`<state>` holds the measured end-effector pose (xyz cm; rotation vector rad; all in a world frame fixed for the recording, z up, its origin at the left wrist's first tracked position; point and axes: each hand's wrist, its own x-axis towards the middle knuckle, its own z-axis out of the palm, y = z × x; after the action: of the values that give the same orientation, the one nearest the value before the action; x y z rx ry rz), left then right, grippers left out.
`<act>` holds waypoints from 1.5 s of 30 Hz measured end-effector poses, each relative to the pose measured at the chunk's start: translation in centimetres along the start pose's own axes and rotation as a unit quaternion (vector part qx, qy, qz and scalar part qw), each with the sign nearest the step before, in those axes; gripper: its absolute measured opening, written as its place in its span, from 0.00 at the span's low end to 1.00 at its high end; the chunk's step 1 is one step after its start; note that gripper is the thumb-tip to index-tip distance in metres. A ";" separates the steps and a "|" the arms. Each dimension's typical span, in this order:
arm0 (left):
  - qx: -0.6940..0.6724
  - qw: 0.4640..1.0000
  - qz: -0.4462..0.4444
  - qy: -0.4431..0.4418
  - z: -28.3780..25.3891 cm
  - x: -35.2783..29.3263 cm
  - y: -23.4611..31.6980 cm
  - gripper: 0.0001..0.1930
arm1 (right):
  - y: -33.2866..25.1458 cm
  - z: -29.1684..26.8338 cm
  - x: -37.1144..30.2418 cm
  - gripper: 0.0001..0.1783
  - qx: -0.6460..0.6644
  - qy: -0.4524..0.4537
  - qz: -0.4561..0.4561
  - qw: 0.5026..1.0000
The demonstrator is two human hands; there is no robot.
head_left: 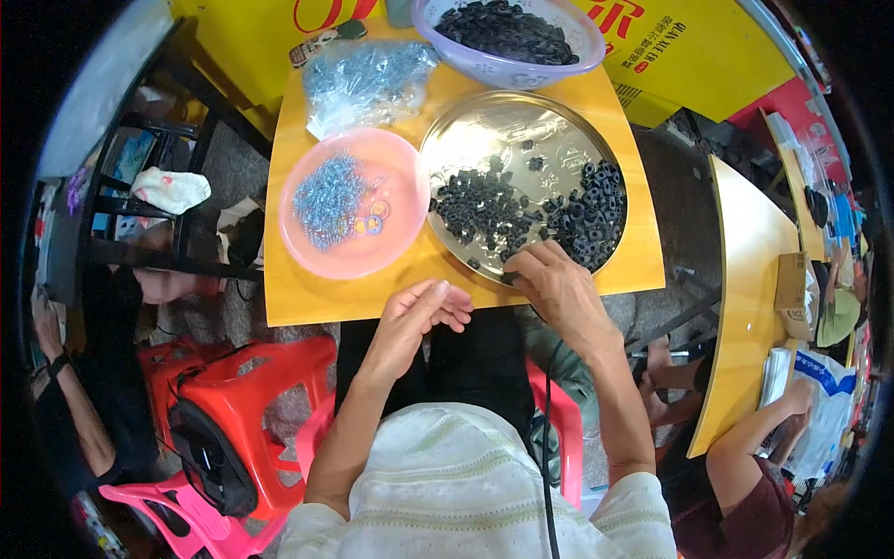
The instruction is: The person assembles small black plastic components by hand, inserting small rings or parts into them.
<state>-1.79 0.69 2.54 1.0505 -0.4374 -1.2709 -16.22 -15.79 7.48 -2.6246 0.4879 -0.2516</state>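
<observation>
On the yellow counter (307,298) stand three dishes: one round metal tray (484,126) strewn with far too many small black rings (484,210) to count, one pink bowl (386,252) of blue-grey clips to its left, and one lavender basin (521,70) of black rings at the far edge. The right hand (559,284) reaches palm-down over the tray's near rim, its fingers (521,265) pinching a black ring. The left hand (419,312) hovers at the counter's near edge, loosely curled, empty.

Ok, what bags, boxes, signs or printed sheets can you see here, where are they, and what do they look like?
Clear plastic bag of small bluish metal parts: table's far left, crumpled.
Yellow printed sheet with red lettering: beyond the table, top right.
Brown cardboard box: neighbouring table, right.
White and blue plastic bag: lower right.
</observation>
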 end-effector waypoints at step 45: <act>-0.170 0.981 0.089 0.032 -0.9 -2.7 1.9 0.10 | -4.7 2.9 9.5 0.19 0.339 -0.074 0.185 0.919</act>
<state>-0.83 3.44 4.42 0.7432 -0.2465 -1.1012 -5.30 -14.30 8.02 -1.8194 0.6848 -0.0734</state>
